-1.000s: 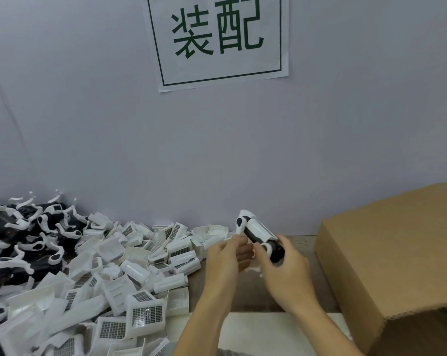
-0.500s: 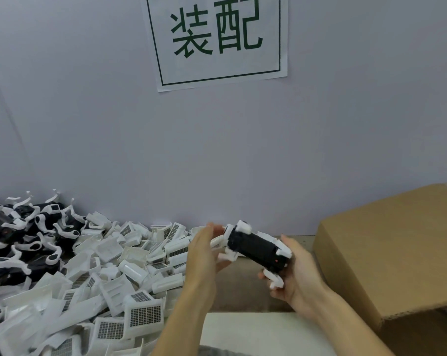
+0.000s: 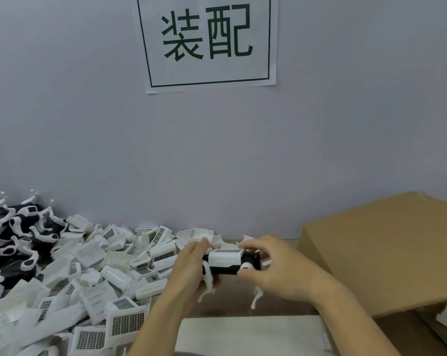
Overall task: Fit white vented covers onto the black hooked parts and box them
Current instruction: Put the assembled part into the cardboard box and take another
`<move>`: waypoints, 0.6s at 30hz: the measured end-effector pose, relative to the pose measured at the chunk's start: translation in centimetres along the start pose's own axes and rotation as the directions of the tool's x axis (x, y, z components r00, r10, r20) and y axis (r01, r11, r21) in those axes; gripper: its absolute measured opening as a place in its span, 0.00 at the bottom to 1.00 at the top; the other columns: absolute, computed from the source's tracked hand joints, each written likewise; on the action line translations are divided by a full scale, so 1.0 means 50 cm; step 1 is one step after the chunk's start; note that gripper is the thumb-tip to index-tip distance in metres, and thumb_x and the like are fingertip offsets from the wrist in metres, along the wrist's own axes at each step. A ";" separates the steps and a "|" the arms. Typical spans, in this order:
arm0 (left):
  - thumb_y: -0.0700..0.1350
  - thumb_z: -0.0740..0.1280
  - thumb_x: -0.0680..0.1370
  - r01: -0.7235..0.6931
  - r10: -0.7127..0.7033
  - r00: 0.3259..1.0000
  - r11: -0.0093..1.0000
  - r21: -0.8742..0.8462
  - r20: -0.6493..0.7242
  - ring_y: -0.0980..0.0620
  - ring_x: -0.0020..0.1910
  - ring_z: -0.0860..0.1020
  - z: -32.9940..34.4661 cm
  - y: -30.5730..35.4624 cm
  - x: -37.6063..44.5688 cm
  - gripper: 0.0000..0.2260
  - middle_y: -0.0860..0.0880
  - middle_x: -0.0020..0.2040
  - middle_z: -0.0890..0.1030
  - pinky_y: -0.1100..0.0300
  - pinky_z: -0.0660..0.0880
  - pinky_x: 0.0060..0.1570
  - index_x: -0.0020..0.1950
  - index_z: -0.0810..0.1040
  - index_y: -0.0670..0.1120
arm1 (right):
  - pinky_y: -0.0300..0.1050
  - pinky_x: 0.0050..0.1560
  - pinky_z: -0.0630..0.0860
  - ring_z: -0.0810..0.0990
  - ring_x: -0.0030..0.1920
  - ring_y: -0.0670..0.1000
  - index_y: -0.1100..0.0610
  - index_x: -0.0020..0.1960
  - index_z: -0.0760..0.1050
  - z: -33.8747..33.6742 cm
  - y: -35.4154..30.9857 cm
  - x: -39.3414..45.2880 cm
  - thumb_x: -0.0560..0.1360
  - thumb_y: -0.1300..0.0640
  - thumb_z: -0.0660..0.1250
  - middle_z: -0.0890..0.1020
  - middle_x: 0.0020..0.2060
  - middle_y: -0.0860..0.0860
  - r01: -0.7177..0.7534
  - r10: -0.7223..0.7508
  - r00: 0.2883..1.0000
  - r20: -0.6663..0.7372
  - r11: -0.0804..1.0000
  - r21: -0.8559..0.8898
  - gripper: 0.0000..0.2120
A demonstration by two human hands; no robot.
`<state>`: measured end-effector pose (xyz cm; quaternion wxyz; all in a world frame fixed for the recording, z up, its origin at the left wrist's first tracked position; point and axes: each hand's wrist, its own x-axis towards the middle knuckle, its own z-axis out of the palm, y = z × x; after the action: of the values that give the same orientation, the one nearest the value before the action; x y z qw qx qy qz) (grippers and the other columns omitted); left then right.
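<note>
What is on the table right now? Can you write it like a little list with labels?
left hand: grips one end of the black hooked part
right hand: grips the other end
white vented cover: sits on top of the black part
pile of white vented covers: left of the hands
pile of black hooked parts: far left
cardboard box: right of the hands
wall sign: green characters

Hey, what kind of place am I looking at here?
Likely a factory assembly station: a wall sign reading 装配 ("assembly"), a heap of white vented covers, and a cardboard box alongside.
</note>
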<state>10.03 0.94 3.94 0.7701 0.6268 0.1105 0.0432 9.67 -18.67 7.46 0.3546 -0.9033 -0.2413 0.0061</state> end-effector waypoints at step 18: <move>0.41 0.62 0.79 -0.282 0.237 0.868 0.959 -0.041 -0.436 0.48 0.37 0.78 -0.013 0.058 -0.020 0.06 0.43 0.44 0.82 0.57 0.72 0.34 0.46 0.78 0.44 | 0.40 0.39 0.79 0.84 0.36 0.52 0.68 0.46 0.83 -0.134 0.013 -0.058 0.81 0.56 0.61 0.87 0.42 0.60 -0.169 0.187 0.982 0.014 0.852 0.496 0.18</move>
<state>9.12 1.95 6.77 0.7458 0.5705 0.1885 0.2878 8.60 -24.62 11.59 0.5761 -0.8007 -0.1409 0.0847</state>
